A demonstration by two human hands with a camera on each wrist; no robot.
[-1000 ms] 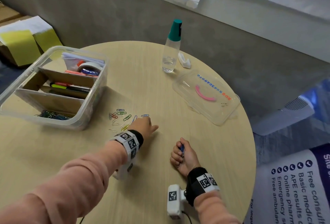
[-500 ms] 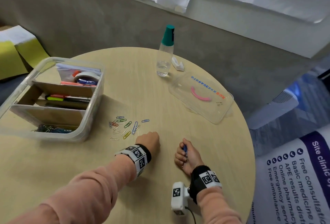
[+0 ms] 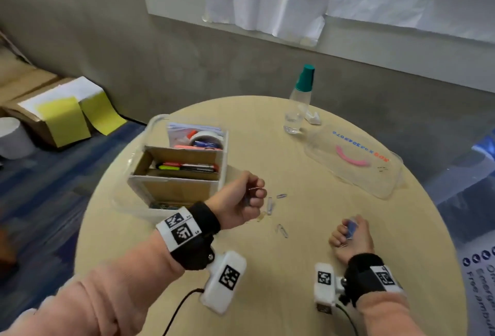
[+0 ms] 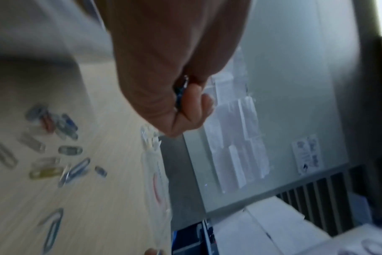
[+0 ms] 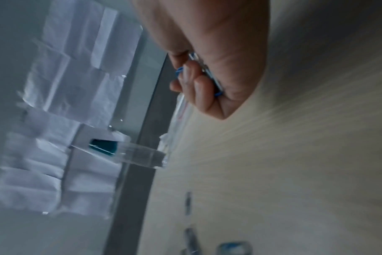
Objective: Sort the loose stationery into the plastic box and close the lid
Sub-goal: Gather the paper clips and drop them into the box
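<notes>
Left hand (image 3: 238, 201) was raised just beside the near right corner of the clear plastic box with cardboard dividers (image 3: 176, 169), fingers curled round a few paper clips; one silver clip (image 3: 255, 189) protruded at the fingertips; the left wrist view was blurred, so the count could not be read. Right hand (image 3: 351, 236) rested near the tabletop's near right edge, clenched on a small bunch of blue and silver paper clips (image 3: 350, 227). Loose coloured paper clips (image 3: 270, 205) lay scattered on the round pale wood tabletop (image 3: 308, 268) between the two hands, near the left fingers; box stood open at the left edge of the tabletop, holding marker pens (image 3: 187, 167) in the middle compartment, a tape roll (image 3: 206, 136) in the far one, and what were probably more clips in the near one. Clear plastic lid with pink handle (image 3: 353, 158) lay flat toward the far right edge, apart from the box; a clear bottle with teal cap (image 3: 298, 105) stood upright at the far edge.
</notes>
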